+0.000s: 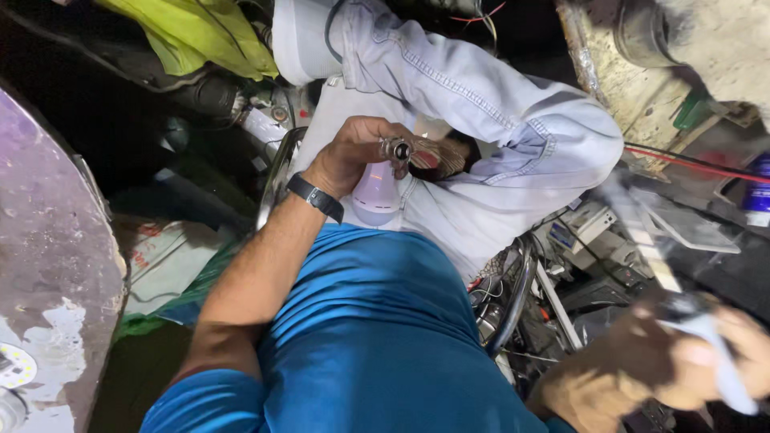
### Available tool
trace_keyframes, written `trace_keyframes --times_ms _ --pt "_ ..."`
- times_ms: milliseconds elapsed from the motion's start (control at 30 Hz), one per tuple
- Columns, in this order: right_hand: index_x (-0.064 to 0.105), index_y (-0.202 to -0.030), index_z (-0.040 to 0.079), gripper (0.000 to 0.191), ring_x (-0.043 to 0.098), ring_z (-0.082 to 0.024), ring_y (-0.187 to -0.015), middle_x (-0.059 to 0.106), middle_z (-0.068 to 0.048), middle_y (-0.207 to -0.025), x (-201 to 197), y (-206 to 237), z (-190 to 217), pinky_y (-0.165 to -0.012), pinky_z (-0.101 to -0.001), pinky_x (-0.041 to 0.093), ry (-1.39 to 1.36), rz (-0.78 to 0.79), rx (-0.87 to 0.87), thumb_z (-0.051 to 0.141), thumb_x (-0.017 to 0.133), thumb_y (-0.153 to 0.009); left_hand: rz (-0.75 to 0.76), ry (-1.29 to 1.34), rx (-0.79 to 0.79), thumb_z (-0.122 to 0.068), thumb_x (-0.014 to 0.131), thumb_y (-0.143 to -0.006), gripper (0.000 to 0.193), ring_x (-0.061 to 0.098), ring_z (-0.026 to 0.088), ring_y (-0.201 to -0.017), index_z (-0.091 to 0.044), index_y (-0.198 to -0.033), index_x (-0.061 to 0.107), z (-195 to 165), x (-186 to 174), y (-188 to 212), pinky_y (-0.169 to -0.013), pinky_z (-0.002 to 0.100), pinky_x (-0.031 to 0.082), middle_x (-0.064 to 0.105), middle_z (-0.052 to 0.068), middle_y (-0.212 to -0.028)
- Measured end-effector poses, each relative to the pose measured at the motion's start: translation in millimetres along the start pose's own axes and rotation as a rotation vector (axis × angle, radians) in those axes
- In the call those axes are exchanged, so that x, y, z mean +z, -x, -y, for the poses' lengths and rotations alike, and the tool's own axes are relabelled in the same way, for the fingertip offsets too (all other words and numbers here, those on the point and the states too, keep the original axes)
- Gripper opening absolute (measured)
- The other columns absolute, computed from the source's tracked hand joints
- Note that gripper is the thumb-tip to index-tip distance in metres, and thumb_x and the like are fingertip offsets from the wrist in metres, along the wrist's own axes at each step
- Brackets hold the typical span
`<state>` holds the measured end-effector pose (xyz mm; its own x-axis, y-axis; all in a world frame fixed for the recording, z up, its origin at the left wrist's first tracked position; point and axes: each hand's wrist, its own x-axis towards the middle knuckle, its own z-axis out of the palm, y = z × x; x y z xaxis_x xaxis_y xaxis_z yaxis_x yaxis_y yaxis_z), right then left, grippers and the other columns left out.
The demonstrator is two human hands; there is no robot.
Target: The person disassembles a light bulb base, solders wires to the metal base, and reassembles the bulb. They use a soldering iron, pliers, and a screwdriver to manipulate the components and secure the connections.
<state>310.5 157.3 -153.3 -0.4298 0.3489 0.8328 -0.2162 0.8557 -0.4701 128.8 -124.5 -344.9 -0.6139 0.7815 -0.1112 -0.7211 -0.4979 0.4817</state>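
A seated person's left hand [353, 152] is closed around a white bulb [377, 192], metal base up, over the lap. The blurred right hand [682, 361], near right, grips a pale tool [726, 365]. Judging by this, steadying the bulb firmly before the tool meets it would help.

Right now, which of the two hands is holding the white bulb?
The left hand, with the black wristband, grips the bulb over the lap. The right hand, blurred at lower right, holds something pale instead.
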Motion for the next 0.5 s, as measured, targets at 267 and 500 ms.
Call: trace_keyframes --times_ms 267,500 --pt "0.069 -0.111 -0.005 0.034 0.072 -0.025 -0.089 0.072 -0.019 -0.097 6.5 120.0 -12.1 -0.086 -0.0321 0.058 -0.265 0.537 0.474 0.024 0.080 -0.098 0.051 0.056 0.002 -0.016 0.079 -0.087 0.036 0.067 0.021 -0.085 0.007 -0.113 0.071 12.5 -23.4 2.9 -0.079 0.036 0.057 0.072 0.017 -0.107" --pt "0.070 -0.109 -0.005 0.035 0.071 -0.023 -0.082 0.072 -0.017 -0.096 27.9 99.4 10.6 -0.081 -0.0306 0.056 -0.258 0.598 0.508 0.025 0.079 -0.093 0.016 0.114 -0.019 -0.009 0.078 -0.091 0.028 0.068 0.022 -0.087 0.006 -0.113 0.070 9.8 -21.8 5.1 -0.083 0.037 0.058 0.070 0.015 -0.105"
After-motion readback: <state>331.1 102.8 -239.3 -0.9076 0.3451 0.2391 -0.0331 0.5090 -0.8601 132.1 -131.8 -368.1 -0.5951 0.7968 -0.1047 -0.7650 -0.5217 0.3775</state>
